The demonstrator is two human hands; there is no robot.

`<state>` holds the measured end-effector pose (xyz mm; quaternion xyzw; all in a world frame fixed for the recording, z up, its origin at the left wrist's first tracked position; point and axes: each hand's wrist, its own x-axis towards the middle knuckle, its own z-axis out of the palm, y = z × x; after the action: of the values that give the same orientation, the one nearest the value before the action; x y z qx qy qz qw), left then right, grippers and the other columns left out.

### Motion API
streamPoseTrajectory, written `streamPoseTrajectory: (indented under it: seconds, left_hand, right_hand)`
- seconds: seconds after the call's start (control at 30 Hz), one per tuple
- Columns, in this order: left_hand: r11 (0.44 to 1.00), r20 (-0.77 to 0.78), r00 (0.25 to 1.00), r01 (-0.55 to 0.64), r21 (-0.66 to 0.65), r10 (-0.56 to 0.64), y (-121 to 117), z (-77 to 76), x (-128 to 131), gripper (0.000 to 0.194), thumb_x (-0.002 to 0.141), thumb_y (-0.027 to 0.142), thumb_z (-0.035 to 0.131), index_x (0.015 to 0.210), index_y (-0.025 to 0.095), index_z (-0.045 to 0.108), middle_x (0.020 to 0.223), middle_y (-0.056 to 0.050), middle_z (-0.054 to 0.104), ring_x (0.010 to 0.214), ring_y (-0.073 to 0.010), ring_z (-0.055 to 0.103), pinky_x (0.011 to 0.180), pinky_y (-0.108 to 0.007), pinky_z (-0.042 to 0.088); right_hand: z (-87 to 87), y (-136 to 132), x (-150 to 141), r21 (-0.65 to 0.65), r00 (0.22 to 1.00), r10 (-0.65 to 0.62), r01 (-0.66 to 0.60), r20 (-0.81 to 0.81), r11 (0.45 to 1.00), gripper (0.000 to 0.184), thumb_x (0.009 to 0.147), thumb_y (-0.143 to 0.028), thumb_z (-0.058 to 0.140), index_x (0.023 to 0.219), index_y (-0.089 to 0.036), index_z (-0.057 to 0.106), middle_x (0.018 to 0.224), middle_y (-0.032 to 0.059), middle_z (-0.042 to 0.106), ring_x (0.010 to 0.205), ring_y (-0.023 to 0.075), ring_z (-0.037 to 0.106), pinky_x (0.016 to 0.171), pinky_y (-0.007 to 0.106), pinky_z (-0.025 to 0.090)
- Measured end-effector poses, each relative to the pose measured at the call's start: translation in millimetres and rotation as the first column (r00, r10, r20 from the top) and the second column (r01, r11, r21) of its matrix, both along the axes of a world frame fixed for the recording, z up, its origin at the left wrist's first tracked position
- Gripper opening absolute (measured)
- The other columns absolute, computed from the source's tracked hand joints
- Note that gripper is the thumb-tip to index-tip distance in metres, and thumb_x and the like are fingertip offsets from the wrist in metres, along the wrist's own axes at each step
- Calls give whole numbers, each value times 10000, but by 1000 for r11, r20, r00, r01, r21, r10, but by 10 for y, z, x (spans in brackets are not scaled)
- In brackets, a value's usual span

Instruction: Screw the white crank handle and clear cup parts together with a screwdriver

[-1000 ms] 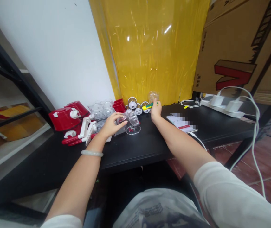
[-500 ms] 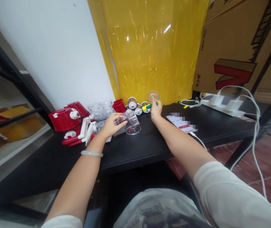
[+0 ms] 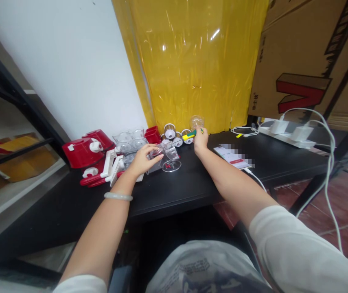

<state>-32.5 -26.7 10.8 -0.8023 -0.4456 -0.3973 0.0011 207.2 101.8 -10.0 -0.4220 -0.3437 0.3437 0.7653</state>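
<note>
My left hand (image 3: 147, 159) is curled round a clear plastic part (image 3: 170, 150), thumb and fingers on its left side. Just in front of it a clear round disc (image 3: 171, 165) with red marks lies on the black table. My right hand (image 3: 200, 140) grips a green and yellow screwdriver (image 3: 189, 135), its yellow end pointing left toward the clear part. The shaft is hard to make out. Behind the screwdriver stand several clear cylinders with white round ends (image 3: 170, 132). A clear round piece (image 3: 197, 121) is partly hidden behind my right hand.
Red housings (image 3: 82, 152) with white knobs, red-and-white handles (image 3: 109, 167) and clear cups (image 3: 128, 140) crowd the left. A small red box (image 3: 152, 134) stands behind. At right are a phone (image 3: 233, 156) with a cable and a power strip (image 3: 288, 136).
The screwdriver in my right hand has turned and tilted slightly; its shaft showed half a second ago and is now hard to see. My left hand keeps its hold on the clear part.
</note>
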Motion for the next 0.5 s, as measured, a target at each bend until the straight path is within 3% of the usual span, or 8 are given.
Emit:
streamPoseTrajectory:
  seconds: [0.13, 0.33, 0.5]
  left_hand:
    - [1000, -1, 1000, -4, 1, 4, 5, 0, -2, 379, 837, 552, 687, 1000, 211, 719, 1194, -115, 689, 1142, -288, 650, 1016, -491, 521]
    - [1000, 10, 1000, 2, -4, -2, 5, 1, 3, 367, 832, 537, 698, 998, 210, 720, 1187, -118, 690, 1132, -285, 653, 1013, -492, 523]
    - [1000, 18, 1000, -4, -10, 4, 12, -7, 4, 379, 826, 560, 699, 994, 221, 721, 1196, -109, 690, 1147, -286, 648, 1027, -494, 517]
  right_hand:
    - [-33, 37, 12, 34, 993, -87, 84, 79, 996, 304, 849, -524, 544, 808, -222, 537, 799, -17, 566, 790, 142, 550, 767, 265, 461]
    - [-19, -9, -5, -10, 997, 71, -71, -21, 997, 291, 926, -439, 345, 878, -226, 538, 840, -9, 543, 676, 135, 545, 605, 267, 467]
    - [42, -56, -8, 1, 993, 78, -79, -87, 997, 209, 864, -329, 417, 922, -209, 578, 896, -3, 559, 675, 124, 545, 549, 248, 460]
